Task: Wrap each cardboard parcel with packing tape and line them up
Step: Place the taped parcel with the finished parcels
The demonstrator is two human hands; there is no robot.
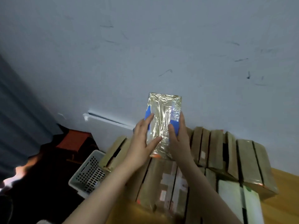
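Observation:
A tape-wrapped parcel [163, 117], glossy with blue patches showing through the tape, stands upright above the rows of parcels, held between both hands. My left hand [142, 139] lies flat against its front left side, fingers straight. On the parcel's right edge, my right hand [178, 131] grips it, thumb on the front and fingers behind. Below and to the right, several wrapped brown parcels [215, 151] stand side by side in rows on the wooden table [284, 183].
A white perforated plastic basket [87, 173] sits left of the table, beside a leaning parcel [114, 151]. A red-brown box [74, 139] lies on the dark floor further left. The pale wall [145, 54] rises directly behind the rows; a dark curtain [19, 110] hangs at far left.

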